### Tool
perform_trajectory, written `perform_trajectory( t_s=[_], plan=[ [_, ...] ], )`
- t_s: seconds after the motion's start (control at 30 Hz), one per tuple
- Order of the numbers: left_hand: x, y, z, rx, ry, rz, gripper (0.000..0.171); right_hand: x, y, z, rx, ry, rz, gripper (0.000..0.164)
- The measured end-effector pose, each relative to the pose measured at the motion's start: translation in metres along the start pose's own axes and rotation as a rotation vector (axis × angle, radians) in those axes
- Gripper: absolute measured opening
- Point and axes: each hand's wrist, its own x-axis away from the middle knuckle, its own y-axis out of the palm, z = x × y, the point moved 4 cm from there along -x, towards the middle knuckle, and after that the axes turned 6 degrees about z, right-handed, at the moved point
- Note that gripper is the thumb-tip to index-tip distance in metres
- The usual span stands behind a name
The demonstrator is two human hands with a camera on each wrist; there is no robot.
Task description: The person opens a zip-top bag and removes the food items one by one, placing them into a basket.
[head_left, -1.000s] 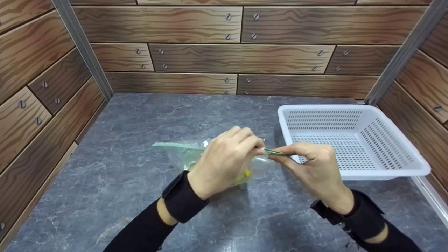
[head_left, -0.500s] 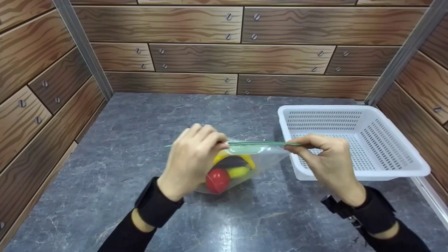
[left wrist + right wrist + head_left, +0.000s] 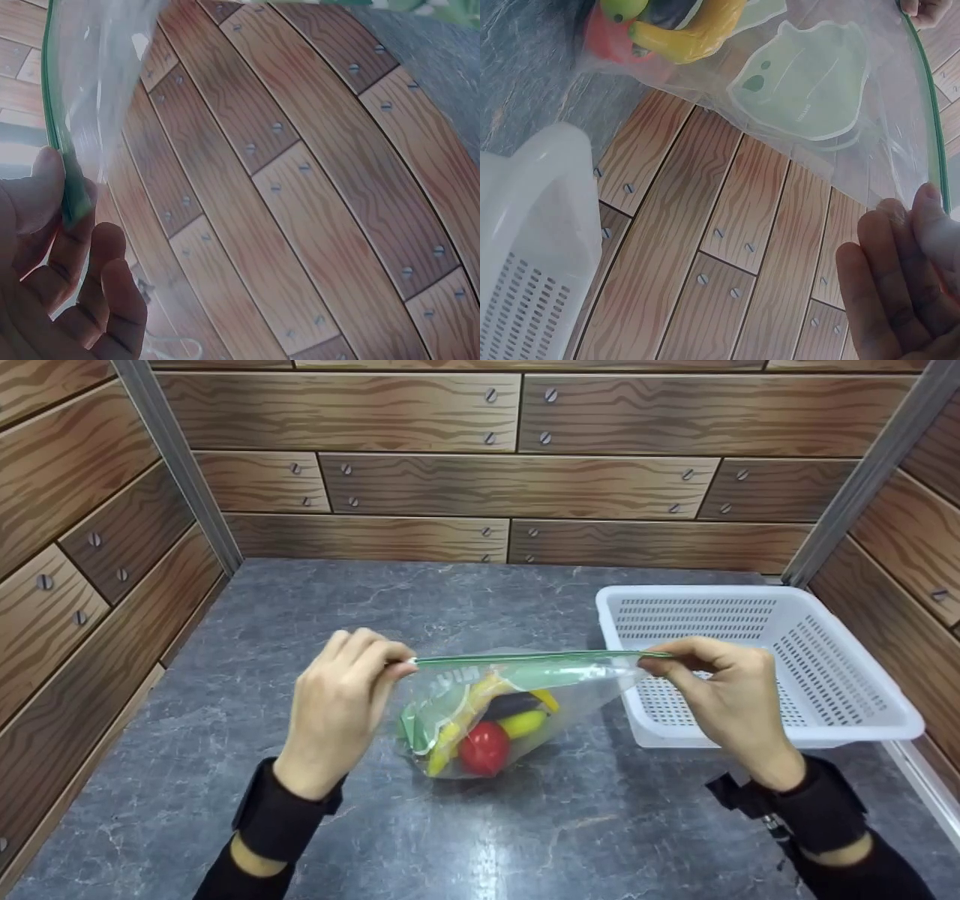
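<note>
I'm seeing left hand [image 3: 339, 709] and right hand [image 3: 731, 701] pinching opposite ends of zip bag [image 3: 525, 673], left of plastic basket [image 3: 795, 730]; banana [image 3: 694, 37], red fruit [image 3: 484, 748] already sitting inside; full sealing, cannot tell.

Table [image 3: 360, 607]: flat, dark grey, marbled with fine pale veins; a bright reflection [image 3: 484, 847] shows on the near part, at about mid-width. The basket [image 3: 825, 731], white, rectangular and perforated, stands upright on the far right part of the table, its open side up. Left of the basket, the filled lower part of the bag [image 3: 517, 679] lies at the surface, though contact cannot be confirmed.
</note>
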Motion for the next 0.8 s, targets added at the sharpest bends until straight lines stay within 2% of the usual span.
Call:
perform_trajectory(
  t_s=[0.23, 0.33, 0.43, 0.53, 0.67, 0.73, 0.8],
  plan=[
    [0.006, -0.006, -0.001, 0.006, -0.013, -0.016, 0.008, -0.001, -0.001, 0.001, 0.017, 0.0, -0.001, 0.017],
    [0.006, -0.006, 0.002, 0.014, -0.013, -0.018, 0.008, -0.001, -0.001, -0.005, 0.045, -0.038, 0.011, 0.022],
    [0.006, -0.006, 0.004, 0.02, -0.017, -0.025, 0.008, -0.001, 0.003, -0.016, 0.067, -0.138, 0.018, 0.029],
    [0.006, -0.005, 0.005, 0.022, -0.02, -0.034, 0.007, 0.001, 0.012, -0.033, 0.083, -0.306, 0.06, 0.029],
    [0.005, -0.004, 0.007, 0.025, -0.02, -0.038, 0.007, 0.006, 0.03, -0.056, 0.094, -0.527, 0.116, 0.022],
    [0.005, -0.004, 0.008, 0.025, -0.02, -0.039, 0.008, 0.007, 0.038, -0.066, 0.096, -0.601, 0.099, 0.022],
    [0.005, -0.005, 0.008, 0.025, -0.018, -0.038, 0.008, 0.008, 0.044, -0.073, 0.102, -0.636, 0.047, 0.025]
  ],
)
